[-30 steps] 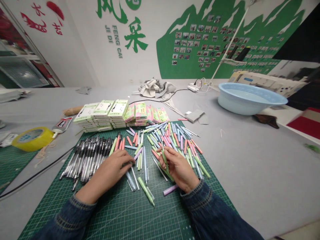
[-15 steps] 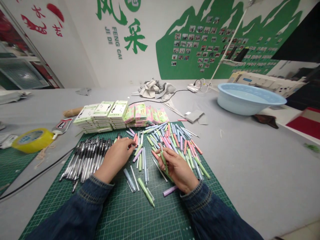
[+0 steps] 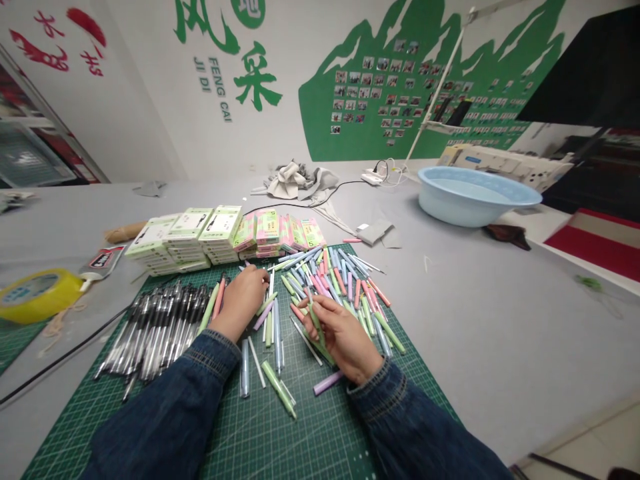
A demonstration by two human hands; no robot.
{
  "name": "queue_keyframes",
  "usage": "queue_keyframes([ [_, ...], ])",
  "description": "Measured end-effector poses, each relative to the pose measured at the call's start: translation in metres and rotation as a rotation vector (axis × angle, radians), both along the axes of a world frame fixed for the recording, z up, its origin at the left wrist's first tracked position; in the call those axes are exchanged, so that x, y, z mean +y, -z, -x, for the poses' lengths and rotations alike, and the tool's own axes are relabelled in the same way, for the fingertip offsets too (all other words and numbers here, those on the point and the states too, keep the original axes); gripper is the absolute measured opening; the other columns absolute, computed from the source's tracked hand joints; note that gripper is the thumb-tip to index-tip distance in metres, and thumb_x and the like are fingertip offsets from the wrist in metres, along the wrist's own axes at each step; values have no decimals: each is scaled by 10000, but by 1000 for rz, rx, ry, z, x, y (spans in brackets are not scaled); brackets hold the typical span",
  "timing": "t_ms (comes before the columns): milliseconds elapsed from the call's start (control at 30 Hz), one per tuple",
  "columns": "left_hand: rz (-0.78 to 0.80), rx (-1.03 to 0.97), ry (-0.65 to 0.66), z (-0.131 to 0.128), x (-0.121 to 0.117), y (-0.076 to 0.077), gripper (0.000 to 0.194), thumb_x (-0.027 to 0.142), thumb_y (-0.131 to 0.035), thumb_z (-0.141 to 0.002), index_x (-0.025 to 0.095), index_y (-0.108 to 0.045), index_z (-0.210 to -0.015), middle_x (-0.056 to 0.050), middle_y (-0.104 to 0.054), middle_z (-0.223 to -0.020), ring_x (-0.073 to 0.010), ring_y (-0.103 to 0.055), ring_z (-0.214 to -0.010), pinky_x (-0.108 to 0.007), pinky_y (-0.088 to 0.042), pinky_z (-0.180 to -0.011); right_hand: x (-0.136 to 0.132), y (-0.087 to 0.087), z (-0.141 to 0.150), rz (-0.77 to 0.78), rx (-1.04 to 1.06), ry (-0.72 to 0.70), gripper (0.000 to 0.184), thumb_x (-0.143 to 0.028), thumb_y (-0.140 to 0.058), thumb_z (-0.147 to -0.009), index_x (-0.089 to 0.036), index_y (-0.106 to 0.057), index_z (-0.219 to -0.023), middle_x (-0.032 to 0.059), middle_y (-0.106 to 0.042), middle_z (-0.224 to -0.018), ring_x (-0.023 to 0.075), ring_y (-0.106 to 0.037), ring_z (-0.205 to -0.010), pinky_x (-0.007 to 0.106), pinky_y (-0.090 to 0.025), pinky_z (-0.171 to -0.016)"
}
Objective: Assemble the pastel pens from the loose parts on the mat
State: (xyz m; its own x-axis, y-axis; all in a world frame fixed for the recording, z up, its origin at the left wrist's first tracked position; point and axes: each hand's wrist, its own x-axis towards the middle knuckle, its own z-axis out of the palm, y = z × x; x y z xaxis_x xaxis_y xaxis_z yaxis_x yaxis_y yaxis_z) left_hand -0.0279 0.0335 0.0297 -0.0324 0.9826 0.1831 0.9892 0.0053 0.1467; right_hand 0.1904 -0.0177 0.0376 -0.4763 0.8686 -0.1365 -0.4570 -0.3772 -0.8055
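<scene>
Clear pens (image 3: 160,333), 8 o'clock: shiny plastic. Mat (image 3: 310,447), 6 o'clock: smooth, plasticky tbh. Basin (image 3: 465,212), 2-3 o'clock: slick plastic. Crumpled cloth (image 3: 287,181), 11 o'clock: matt. Sleeve (image 3: 415,420), 5 o'clock: rough denim.

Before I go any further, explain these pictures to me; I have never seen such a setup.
There is no machine here, just a person's two bare hands. The view comes from one camera worn on the head, looking forward and down. On the grey table lies a green mat with black-gripped clear pens on the left and pastel pen parts in the middle. Small boxes stand behind, and a blue basin sits to the right. The right hand holds a green piece. The left hand is among the parts; its grip is unclear.
</scene>
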Motion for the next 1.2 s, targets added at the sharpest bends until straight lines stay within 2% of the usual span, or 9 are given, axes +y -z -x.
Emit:
queue_keyframes([
  [333,55,-7,27,0,6,2,166,196,-519,-796,211,-684,-797,-77,-652,-873,-211,-610,-837,-295,-430,-738,1,-5,-2,-8,-23,29,234,-360,-654,-811,-154,-671,-921,6,-577,-620,87,-452,-545,203,-331,-542],
  [500,67,-10,55,-2,0,-6,154,182,-522,-799,211,-672,-821,-69,-648,-890,-211,-605,-866,-296,-420,-754,1,-4,-2,-16,-27,14,232,-354,-638,-823,-153,-667,-935,3,-575,-624,82,-445,-536,201,-331,-543],
  [633,47,-27,83,-6,-19,-23,178,224,-485,-836,228,-656,-886,-56,-627,-950,-225,-591,-862,-334,-410,-750,1,-3,-2,-6,-24,21,222,-336,-626,-832,-143,-662,-936,7,-575,-623,82,-456,-539,195,-327,-539],
  [733,145,-99,258,-7,-45,-34,144,265,-522,-825,241,-664,-835,-26,-619,-935,-206,-586,-876,-324,-401,-796,2,-3,-2,-4,-14,21,214,-325,-618,-838,-140,-659,-937,8,-575,-623,83,-458,-540,196,-329,-540],
  [833,303,-118,404,-8,-71,-37,106,257,-562,-799,248,-664,-827,-13,-608,-912,-183,-588,-852,-280,-408,-725,1,-3,-2,-14,0,8,207,-314,-611,-845,-140,-660,-948,5,-570,-625,79,-447,-538,198,-329,-545],
  [933,336,-39,397,-11,-88,-32,98,208,-553,-789,246,-639,-817,-11,-602,-930,-184,-591,-858,-273,-398,-663,0,-3,-1,-20,5,-1,207,-315,-609,-849,-144,-663,-952,3,-564,-623,79,-445,-538,199,-321,-543],
  [1067,298,9,400,-17,-94,-26,97,174,-521,-787,230,-601,-782,-14,-598,-904,-177,-587,-813,-269,-385,-616,-1,0,1,-32,-10,-4,213,-325,-608,-849,-147,-665,-952,2,-563,-620,83,-445,-539,206,-317,-545],
  [1133,274,-28,386,-17,-92,-28,93,168,-512,-778,217,-589,-760,-20,-600,-873,-171,-578,-763,-274,-389,-611,-2,1,2,-39,-19,-8,220,-329,-608,-849,-146,-666,-958,2,-560,-623,85,-445,-545,211,-315,-548],
  [1200,231,-169,334,-15,-89,-32,78,178,-513,-777,208,-581,-754,-19,-605,-807,-167,-569,-716,-281,-405,-620,-3,2,3,-48,-35,-14,228,-328,-603,-852,-146,-668,-973,3,-559,-632,88,-446,-557,216,-316,-556],
])
